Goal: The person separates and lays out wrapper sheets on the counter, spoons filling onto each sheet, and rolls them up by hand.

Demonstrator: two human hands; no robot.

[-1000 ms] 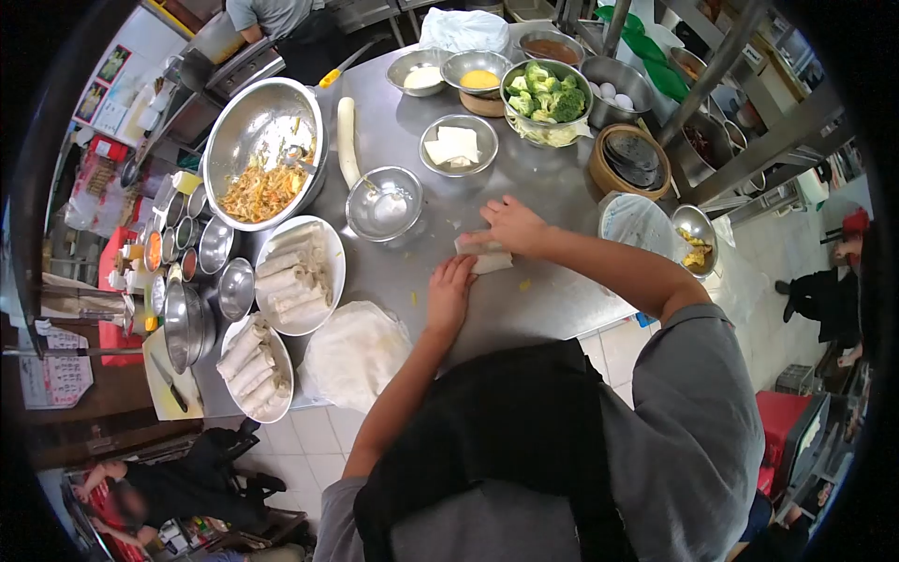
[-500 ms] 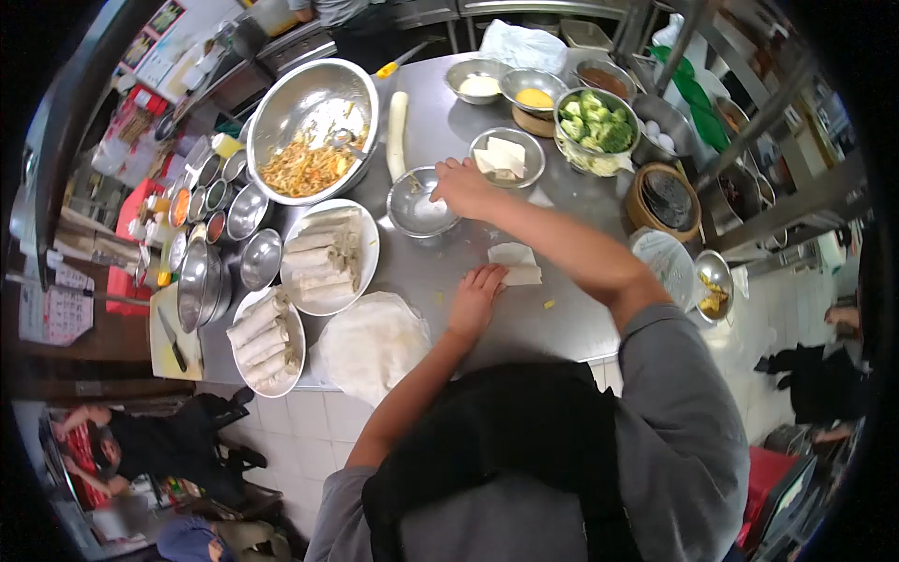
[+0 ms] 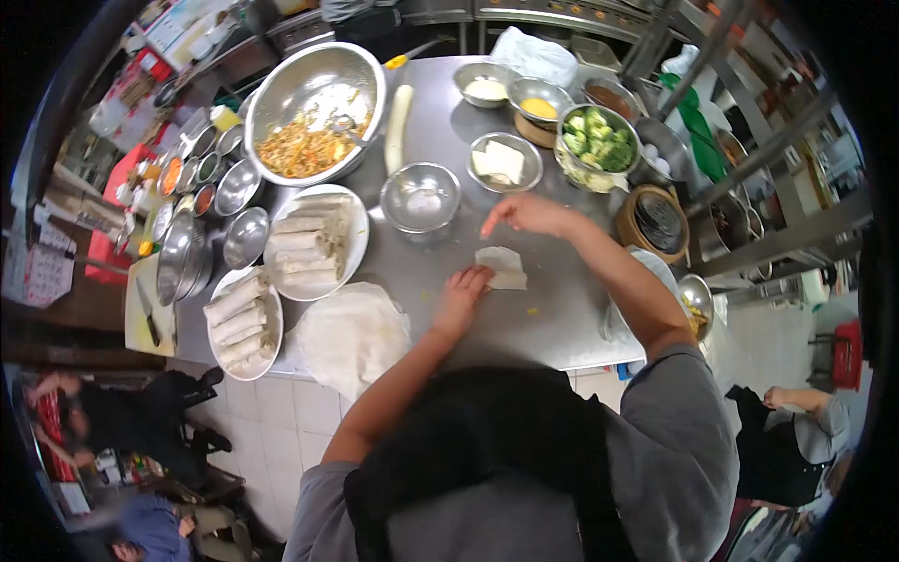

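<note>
My left hand (image 3: 464,292) presses its curved fingers on the left end of a partly rolled spring roll (image 3: 508,279) lying on the steel table. The loose flap of its pale wrapper points away from me. Just beyond it, my right hand (image 3: 532,215) hovers with the index finger stretched out and nothing visible in it. A small steel bowl (image 3: 421,199) sits to the left of that hand. Behind the hand is a bowl of pale yellow blocks (image 3: 501,163). A stack of round wrappers (image 3: 351,337) lies left of my left forearm.
Two white plates hold finished spring rolls (image 3: 309,245). A large bowl of shredded filling (image 3: 304,150) with a spoon stands at the back left, beside a long pale stick (image 3: 398,131). Broccoli (image 3: 597,140) and a bamboo steamer (image 3: 655,225) line the right. A knife (image 3: 147,314) lies on a board.
My right hand has left the small steel bowl and moved right and toward me, near the wrapper flap. My left hand stays on the roll. The view has shifted slightly.
</note>
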